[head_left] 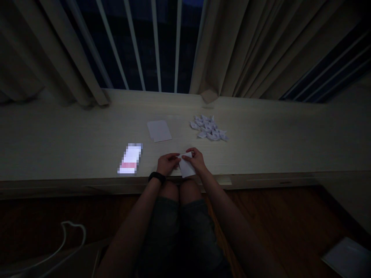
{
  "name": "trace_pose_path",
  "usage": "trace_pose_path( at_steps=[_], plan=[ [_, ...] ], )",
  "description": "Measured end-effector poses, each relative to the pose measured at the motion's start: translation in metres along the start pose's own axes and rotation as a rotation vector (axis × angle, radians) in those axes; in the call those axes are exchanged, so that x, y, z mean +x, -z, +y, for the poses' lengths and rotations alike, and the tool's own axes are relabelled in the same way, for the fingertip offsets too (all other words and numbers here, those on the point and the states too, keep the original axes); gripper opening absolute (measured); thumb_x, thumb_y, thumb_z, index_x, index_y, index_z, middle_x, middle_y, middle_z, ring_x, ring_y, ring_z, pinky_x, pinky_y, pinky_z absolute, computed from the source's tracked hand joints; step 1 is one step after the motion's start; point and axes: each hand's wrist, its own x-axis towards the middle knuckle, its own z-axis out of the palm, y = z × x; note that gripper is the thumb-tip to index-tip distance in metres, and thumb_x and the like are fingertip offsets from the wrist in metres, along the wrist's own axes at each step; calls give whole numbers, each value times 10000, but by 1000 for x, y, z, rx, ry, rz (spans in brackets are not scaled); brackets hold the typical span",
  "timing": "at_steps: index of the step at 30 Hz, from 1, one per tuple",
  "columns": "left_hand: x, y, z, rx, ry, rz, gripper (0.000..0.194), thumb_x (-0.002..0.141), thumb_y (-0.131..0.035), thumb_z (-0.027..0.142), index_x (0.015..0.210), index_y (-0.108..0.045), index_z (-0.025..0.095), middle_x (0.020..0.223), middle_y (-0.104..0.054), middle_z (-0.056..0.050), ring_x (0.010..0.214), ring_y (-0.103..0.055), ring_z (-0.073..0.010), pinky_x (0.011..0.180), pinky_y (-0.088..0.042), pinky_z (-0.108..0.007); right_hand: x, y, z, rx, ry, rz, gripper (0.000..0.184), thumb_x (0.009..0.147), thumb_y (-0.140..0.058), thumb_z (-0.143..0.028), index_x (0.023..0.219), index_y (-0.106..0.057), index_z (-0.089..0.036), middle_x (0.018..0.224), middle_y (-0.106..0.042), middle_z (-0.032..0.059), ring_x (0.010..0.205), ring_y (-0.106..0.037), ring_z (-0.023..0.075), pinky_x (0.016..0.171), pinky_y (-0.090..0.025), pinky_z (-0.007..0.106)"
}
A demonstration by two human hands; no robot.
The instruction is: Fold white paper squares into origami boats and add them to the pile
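Note:
A small sheet of white paper [187,168] is held at the front edge of the ledge, just above my knees. My left hand [168,163], with a dark band on its wrist, pinches the paper's upper left corner. Along the top and right side, my right hand [197,159] grips the same sheet, its thumb lying on the paper. Beyond my hands lies a stack of square white paper [159,130]. To its right sits a cluster of several small folded paper pieces [208,127] with pointed tips. The finer folds are too dim to make out.
A lit phone [130,159], its screen pixelated, lies on the pale ledge [72,139] to the left. Curtains [240,50] and a barred window stand behind. A white cable [65,235] loops at lower left. A pale flat object [349,256] lies on the floor at lower right.

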Motion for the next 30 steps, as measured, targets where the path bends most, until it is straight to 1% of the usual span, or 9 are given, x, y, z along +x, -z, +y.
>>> trace_pose_path(
  at_steps=[4,7,12,16,20,24,30],
  plan=[
    [-1,-1,1,13,7,-11,396,654,-727,290,1009,-694,117,714,-675,-53,497,-577,-105,456,-491,-222,-1,0,0,6,-7,0,407,552,-755,-368,869,-542,-228,646,-598,-26,566,-554,167,515,-417,269],
    [-1,-1,2,18,3,-19,390,652,-731,292,998,-695,116,695,-673,-51,481,-568,-103,446,-481,-224,-2,0,-1,15,-13,-12,416,552,-755,-373,881,-545,-228,650,-602,-26,572,-559,169,525,-424,275],
    [0,1,0,38,-19,10,381,654,-728,300,983,-698,111,692,-680,-56,476,-575,-111,454,-487,-232,-2,0,-2,45,-23,-20,456,554,-761,-380,936,-561,-228,651,-603,-27,567,-552,164,517,-421,271],
    [2,2,-3,29,-26,52,390,640,-742,313,972,-703,114,723,-687,-62,513,-593,-118,459,-493,-227,0,0,-2,65,-53,26,455,581,-741,-418,955,-576,-218,658,-620,-6,589,-577,179,525,-432,277],
    [4,2,-5,-4,-13,72,413,622,-759,316,975,-703,108,694,-679,-53,517,-591,-117,453,-493,-221,2,2,-1,58,-75,75,456,586,-731,-441,949,-580,-208,669,-639,9,628,-599,198,548,-449,291],
    [5,3,-7,-9,-12,70,408,626,-762,310,980,-706,115,706,-685,-55,508,-591,-114,467,-504,-229,0,3,-1,66,-78,82,469,568,-744,-432,943,-582,-203,656,-641,9,627,-604,203,548,-453,295],
    [3,2,-5,-12,-2,69,422,626,-759,308,988,-701,100,730,-693,-67,521,-603,-119,481,-508,-232,1,3,0,79,-79,76,460,552,-758,-402,928,-585,-200,633,-630,-6,588,-593,181,523,-441,275]
  ],
)
